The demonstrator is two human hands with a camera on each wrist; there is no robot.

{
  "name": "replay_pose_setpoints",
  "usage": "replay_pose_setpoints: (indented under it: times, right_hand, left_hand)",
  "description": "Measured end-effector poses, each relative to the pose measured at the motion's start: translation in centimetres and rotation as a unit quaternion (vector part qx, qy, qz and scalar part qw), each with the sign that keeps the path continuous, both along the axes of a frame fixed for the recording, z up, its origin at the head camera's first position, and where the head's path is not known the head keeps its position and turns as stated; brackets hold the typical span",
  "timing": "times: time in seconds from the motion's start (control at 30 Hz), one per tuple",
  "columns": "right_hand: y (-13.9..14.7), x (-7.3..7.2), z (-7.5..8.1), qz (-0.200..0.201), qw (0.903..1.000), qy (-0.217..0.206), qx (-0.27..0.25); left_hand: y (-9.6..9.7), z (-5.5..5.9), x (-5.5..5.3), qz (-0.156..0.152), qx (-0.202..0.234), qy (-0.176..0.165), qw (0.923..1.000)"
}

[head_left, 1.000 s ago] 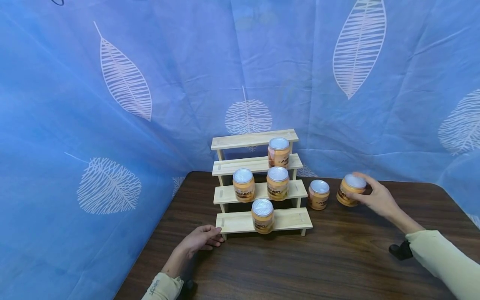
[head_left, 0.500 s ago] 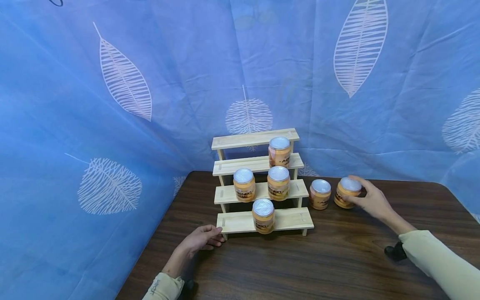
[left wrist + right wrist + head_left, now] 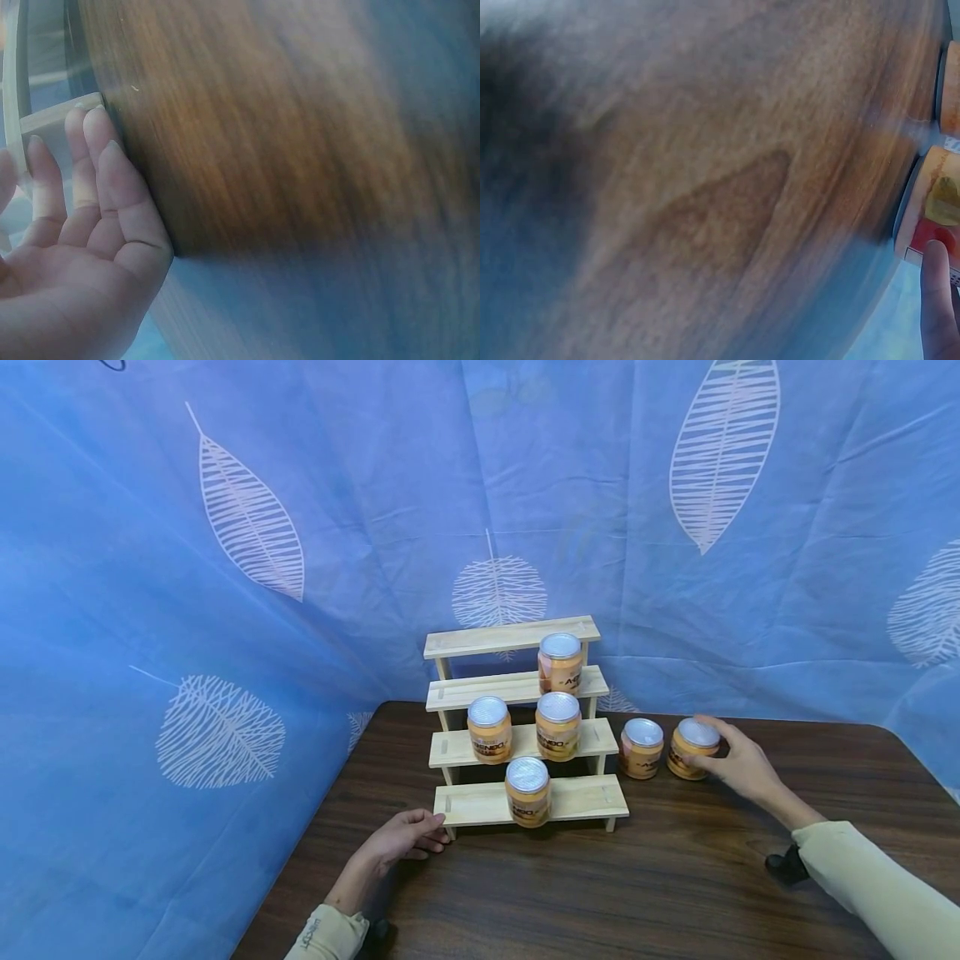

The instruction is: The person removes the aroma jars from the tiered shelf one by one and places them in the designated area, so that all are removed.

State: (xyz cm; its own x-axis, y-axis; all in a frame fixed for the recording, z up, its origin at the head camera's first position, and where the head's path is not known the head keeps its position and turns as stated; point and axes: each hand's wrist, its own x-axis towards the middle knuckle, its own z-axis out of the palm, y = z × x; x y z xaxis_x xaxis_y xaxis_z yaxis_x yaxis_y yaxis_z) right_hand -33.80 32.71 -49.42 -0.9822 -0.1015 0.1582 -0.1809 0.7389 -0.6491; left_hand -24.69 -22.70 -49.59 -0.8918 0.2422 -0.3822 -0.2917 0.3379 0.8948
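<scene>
A four-step wooden display rack (image 3: pixel 480 747) stands on the table. My left hand (image 3: pixel 401 839) holds its lower left corner, thumb on the end of the bottom step and fingers by the leg (image 3: pixel 64 114). To the right of the rack, my right hand (image 3: pixel 738 767) grips an orange can (image 3: pixel 686 764) with a silver lid between thumb and fingers. This can stands upright beside a similar can (image 3: pixel 640 762), a narrow gap between them. One fingertip lies on its red and yellow label (image 3: pixel 939 217) in the right wrist view.
Several like cans sit on the rack: one on the bottom step (image 3: pixel 527 802), two on the second (image 3: pixel 489 739) and one on the third (image 3: pixel 559 672). The top step (image 3: pixel 510 637) is bare. Behind the dark wood table (image 3: pixel 600 893) hangs a blue leaf-print cloth (image 3: pixel 360 527).
My right hand has brought its can leftward and down, closer to the other can on the table. The left hand stays at the rack's corner.
</scene>
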Motion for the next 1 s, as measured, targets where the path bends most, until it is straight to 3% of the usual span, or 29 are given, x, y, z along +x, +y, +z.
replay_pose_setpoints:
  times: [0.67,1.0]
  right_hand:
    - [-0.1,0.3,0.7,0.011,0.9995,-0.03,-0.007]
    - [0.4,0.2,3.3,0.038,0.9985,-0.014,0.036]
  left_hand:
    - [0.0,-0.1,0.1,0.006,0.002,0.0,1.0]
    - [0.0,-0.2,0.1,0.006,0.004,-0.002,1.0]
